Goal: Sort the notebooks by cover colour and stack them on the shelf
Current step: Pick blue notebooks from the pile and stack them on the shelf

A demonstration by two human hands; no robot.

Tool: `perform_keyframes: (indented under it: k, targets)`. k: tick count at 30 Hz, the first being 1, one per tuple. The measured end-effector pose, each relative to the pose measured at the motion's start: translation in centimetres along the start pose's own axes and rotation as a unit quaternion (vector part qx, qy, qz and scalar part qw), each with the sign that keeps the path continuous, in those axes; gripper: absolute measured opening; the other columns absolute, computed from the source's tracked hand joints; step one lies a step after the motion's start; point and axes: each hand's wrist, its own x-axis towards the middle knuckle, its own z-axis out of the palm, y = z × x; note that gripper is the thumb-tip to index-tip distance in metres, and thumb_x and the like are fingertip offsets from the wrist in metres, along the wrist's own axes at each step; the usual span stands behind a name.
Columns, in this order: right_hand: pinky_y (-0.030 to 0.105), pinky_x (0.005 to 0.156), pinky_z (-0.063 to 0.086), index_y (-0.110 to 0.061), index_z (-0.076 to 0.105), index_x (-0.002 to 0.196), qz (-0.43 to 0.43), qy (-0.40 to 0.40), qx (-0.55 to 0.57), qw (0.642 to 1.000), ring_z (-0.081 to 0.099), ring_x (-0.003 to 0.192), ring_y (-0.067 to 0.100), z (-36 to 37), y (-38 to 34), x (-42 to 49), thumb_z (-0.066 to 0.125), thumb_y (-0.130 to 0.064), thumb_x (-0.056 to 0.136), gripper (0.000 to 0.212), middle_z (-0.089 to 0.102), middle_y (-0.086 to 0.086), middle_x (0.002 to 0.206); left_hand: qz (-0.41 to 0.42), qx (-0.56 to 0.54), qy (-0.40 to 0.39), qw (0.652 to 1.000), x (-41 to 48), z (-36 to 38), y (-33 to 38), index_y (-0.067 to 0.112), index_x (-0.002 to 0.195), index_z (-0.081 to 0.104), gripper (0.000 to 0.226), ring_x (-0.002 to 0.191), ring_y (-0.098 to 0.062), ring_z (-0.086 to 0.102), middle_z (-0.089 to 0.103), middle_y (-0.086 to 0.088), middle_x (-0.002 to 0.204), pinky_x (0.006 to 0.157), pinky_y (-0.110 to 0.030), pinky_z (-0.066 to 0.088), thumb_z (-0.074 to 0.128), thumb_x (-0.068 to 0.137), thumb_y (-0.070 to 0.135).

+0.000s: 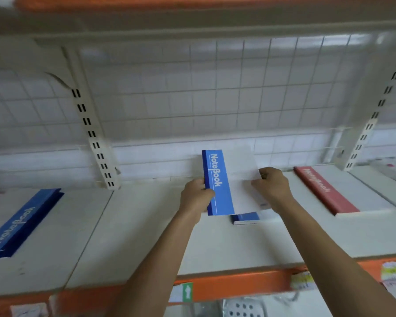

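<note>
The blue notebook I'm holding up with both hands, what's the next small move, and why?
Probably lower the held blue notebook flat onto the blue-covered notebook lying on the shelf just beneath it. The left hand and right hand grip its edges, the covers match, and the red notebook lies apart to the right.

I've got the blue-spined notebook (pixel 220 186) in both hands: my left hand (pixel 196 195) grips its blue edge, my right hand (pixel 271 187) pinches its white side. Just beneath it, another blue notebook (pixel 245 218) lies on the shelf (pixel 146 225). Well left of it, a blue stack (pixel 23 223); to its right, a red notebook (pixel 325 191).
</note>
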Motion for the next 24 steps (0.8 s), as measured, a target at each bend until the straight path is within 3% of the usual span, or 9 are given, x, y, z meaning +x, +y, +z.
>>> perform_keyframes:
  k: [3, 6, 9, 12, 14, 16, 18, 24]
  targets:
    - [0.025, 0.051, 0.043, 0.002, 0.064, 0.092, 0.018, -0.012, -0.029, 0.999, 0.054, 0.08, 0.03, -1.4, 0.9, 1.2, 0.047, -0.003, 0.082, 0.021, 0.061, 0.015, 0.087, -0.032, 0.002, -0.014, 0.999, 0.9, 1.7, 0.7, 0.026, 0.075, 0.061, 0.025, 0.095, -0.025, 0.067, 0.07, -0.003, 0.098, 0.089, -0.046, 0.054, 0.056, 0.077, 0.001]
    - [0.04, 0.068, 0.056, 0.003, 0.064, 0.097, 0.034, -0.028, -0.049, 0.998, 0.059, 0.085, 0.034, -2.0, 2.3, 2.5, 0.049, -0.004, 0.081, 0.024, 0.064, 0.018, 0.092, -0.046, 0.016, -0.028, 0.998, 1.9, 3.1, 0.6, 0.02, 0.082, 0.064, 0.02, 0.094, -0.024, 0.067, 0.07, -0.006, 0.1, 0.09, -0.045, 0.054, 0.058, 0.078, 0.001]
    - [0.049, 0.077, 0.056, 0.003, 0.063, 0.098, 0.055, -0.036, -0.063, 0.996, 0.06, 0.09, 0.036, -2.2, 3.4, 3.2, 0.051, -0.006, 0.08, 0.023, 0.064, 0.019, 0.095, -0.045, 0.044, -0.042, 0.997, 2.5, 4.3, 0.2, 0.009, 0.096, 0.066, 0.02, 0.095, -0.023, 0.066, 0.07, -0.006, 0.103, 0.088, -0.039, 0.054, 0.059, 0.08, 0.001]
    - [0.048, 0.075, 0.056, 0.004, 0.063, 0.095, 0.06, -0.042, -0.073, 0.995, 0.061, 0.089, 0.036, -2.2, 4.2, 3.5, 0.053, -0.006, 0.079, 0.021, 0.064, 0.02, 0.094, -0.047, 0.068, -0.044, 0.996, 2.4, 5.0, 0.0, 0.002, 0.1, 0.066, 0.02, 0.09, -0.02, 0.065, 0.069, -0.007, 0.101, 0.075, -0.028, 0.052, 0.059, 0.081, 0.001]
    - [0.043, 0.075, 0.056, 0.005, 0.064, 0.091, 0.049, -0.044, -0.095, 0.993, 0.061, 0.088, 0.036, -2.2, 4.6, 3.7, 0.055, -0.008, 0.077, 0.021, 0.064, 0.021, 0.094, -0.052, 0.097, -0.039, 0.993, 2.2, 5.3, 0.0, 0.003, 0.083, 0.062, 0.005, 0.079, -0.018, 0.063, 0.067, -0.009, 0.089, 0.062, -0.023, 0.045, 0.058, 0.081, 0.002]
    - [0.038, 0.072, 0.056, 0.005, 0.064, 0.087, 0.047, -0.048, -0.115, 0.991, 0.062, 0.085, 0.036, -2.2, 4.9, 3.9, 0.056, -0.009, 0.075, 0.02, 0.065, 0.021, 0.092, -0.056, 0.12, -0.029, 0.991, 2.4, 5.6, -0.2, 0.01, 0.066, 0.049, 0.02, 0.073, -0.016, 0.061, 0.064, -0.013, 0.088, 0.051, -0.021, 0.036, 0.059, 0.081, 0.004]
    - [0.041, 0.072, 0.057, 0.007, 0.064, 0.087, 0.05, -0.053, -0.118, 0.99, 0.063, 0.082, 0.037, -2.2, 5.1, 4.1, 0.055, -0.009, 0.076, 0.021, 0.065, 0.021, 0.089, -0.055, 0.136, -0.028, 0.989, 2.5, 5.7, -0.2, 0.012, 0.063, 0.044, 0.025, 0.07, -0.013, 0.059, 0.063, -0.007, 0.098, 0.048, -0.02, 0.032, 0.059, 0.082, 0.006]
    - [0.035, 0.068, 0.053, 0.002, 0.06, 0.076, 0.053, -0.064, -0.132, 0.988, 0.06, 0.075, 0.033, -2.2, 6.1, 4.3, 0.052, -0.008, 0.075, 0.012, 0.057, 0.014, 0.075, -0.054, 0.165, -0.04, 0.984, 2.4, 6.0, -0.3, 0.009, 0.075, 0.056, 0.011, 0.069, -0.012, 0.055, 0.063, -0.006, 0.09, 0.05, -0.02, 0.034, 0.058, 0.084, 0.014]
